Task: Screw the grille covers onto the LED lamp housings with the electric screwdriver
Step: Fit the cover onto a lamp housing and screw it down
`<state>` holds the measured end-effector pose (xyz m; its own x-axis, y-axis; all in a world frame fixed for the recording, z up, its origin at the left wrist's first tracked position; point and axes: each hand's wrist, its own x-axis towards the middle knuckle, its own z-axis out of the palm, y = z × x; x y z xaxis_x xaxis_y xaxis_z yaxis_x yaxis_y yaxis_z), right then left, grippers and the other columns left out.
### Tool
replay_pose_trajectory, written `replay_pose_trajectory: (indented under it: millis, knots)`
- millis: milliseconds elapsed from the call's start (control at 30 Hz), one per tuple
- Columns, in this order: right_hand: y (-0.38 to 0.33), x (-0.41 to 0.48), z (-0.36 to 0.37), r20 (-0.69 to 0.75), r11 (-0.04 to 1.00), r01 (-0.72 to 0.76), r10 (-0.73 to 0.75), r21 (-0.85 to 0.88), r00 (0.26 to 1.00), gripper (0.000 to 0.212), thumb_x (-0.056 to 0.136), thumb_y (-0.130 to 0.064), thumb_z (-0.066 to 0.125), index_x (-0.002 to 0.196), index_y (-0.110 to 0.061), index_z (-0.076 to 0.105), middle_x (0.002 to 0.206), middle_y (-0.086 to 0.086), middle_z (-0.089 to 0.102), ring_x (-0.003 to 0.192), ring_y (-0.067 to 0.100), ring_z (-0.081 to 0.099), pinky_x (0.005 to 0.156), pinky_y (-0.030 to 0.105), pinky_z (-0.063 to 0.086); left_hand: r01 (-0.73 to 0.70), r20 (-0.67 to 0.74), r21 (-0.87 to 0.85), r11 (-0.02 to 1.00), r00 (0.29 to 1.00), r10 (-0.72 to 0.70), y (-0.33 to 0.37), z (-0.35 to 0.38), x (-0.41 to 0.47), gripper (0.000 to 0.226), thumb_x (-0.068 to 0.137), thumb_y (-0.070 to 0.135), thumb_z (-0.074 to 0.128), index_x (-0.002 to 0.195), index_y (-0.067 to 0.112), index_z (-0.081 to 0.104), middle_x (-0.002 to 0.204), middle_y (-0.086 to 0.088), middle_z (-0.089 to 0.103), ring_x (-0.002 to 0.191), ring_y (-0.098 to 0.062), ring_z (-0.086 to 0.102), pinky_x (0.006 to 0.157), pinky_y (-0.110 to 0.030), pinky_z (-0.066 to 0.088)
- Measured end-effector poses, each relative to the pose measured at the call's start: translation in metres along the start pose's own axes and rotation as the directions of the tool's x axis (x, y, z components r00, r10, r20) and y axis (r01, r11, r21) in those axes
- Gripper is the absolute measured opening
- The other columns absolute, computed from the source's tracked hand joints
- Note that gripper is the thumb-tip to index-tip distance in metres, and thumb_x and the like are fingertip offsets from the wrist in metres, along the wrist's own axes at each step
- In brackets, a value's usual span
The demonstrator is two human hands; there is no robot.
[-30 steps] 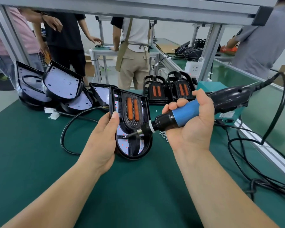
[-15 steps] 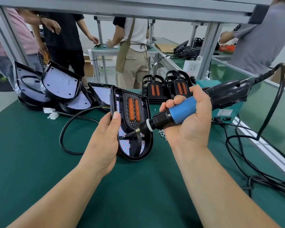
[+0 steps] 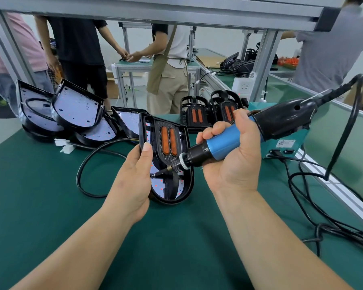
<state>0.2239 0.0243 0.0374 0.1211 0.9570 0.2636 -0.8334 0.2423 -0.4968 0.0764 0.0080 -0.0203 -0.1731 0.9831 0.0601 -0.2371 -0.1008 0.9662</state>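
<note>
The LED lamp housing (image 3: 189,181) stands on edge at mid-bench, with the left hand (image 3: 130,181) gripping its left rim. The right hand (image 3: 233,166) is wrapped round the electric screwdriver (image 3: 228,143), whose bit (image 3: 156,175) has crept toward 9 o'clock below the grille cover (image 3: 168,141), likely seeking a screw. Underneath is a green mat (image 3: 50,195), with bare housings (image 3: 76,105) at 10 o'clock, finished lamps (image 3: 197,116) at 1, and people working beyond.

In frame centre, holds a black lamp housing (image 3: 189,181) by its left edge with the left hand (image 3: 132,181), thumb on the rim, housing tilted up from the green mat (image 3: 50,206). Inside it, a grille cover (image 3: 157,143) with two orange strips. Grips the blue electric screwdriver (image 3: 222,145) in the right hand (image 3: 235,164), bit tip at the housing's inner left side. Upper left: stacked open housings (image 3: 76,107). Behind centre: two more lamps (image 3: 197,116). Right: teal box (image 3: 285,143), black cables (image 3: 320,228).
</note>
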Motion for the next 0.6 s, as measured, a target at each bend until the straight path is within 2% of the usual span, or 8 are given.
replay_pose_trajectory:
  millis: [167, 367, 600]
  knots:
    - [0.01, -0.004, 0.001, -0.01, 0.999, 0.024, -0.025, -0.039, 1.0, 0.007, 0.08, -0.022, 0.065, 0.08, -0.025, 0.059, 0.058, 0.001, 0.053, 0.051, 0.019, 0.054, 0.062, 0.033, 0.051, 0.095, -0.006, -0.095, 0.991, 0.995, -0.096, -0.003, -0.005, 0.008, 0.043, 0.105, 0.045, 0.038, 0.128, 0.019, 0.062, 0.12, 0.0, 0.073, 0.118, -0.02, 0.066, 0.111, -0.048, 0.042]
    - [0.015, -0.006, 0.005, 0.021, 0.993, 0.064, -0.062, -0.1, 0.998, 0.015, 0.082, -0.022, 0.064, 0.071, -0.032, 0.065, 0.057, 0.001, 0.052, 0.051, 0.019, 0.054, 0.063, 0.034, 0.052, 0.14, -0.035, -0.159, 0.977, 0.989, -0.147, -0.01, -0.01, 0.015, 0.047, 0.103, 0.047, 0.042, 0.136, 0.017, 0.058, 0.127, -0.002, 0.069, 0.124, -0.023, 0.061, 0.114, -0.048, 0.038]
    - [0.02, -0.006, 0.016, 0.045, 0.978, 0.104, -0.098, -0.18, 0.994, 0.008, 0.082, -0.018, 0.065, 0.077, -0.024, 0.061, 0.06, 0.007, 0.047, 0.057, 0.025, 0.048, 0.06, 0.036, 0.05, 0.165, -0.058, -0.149, 0.975, 0.983, -0.175, -0.013, -0.011, 0.017, 0.047, 0.104, 0.052, 0.039, 0.132, 0.022, 0.061, 0.123, 0.0, 0.072, 0.119, -0.022, 0.065, 0.111, -0.048, 0.042]
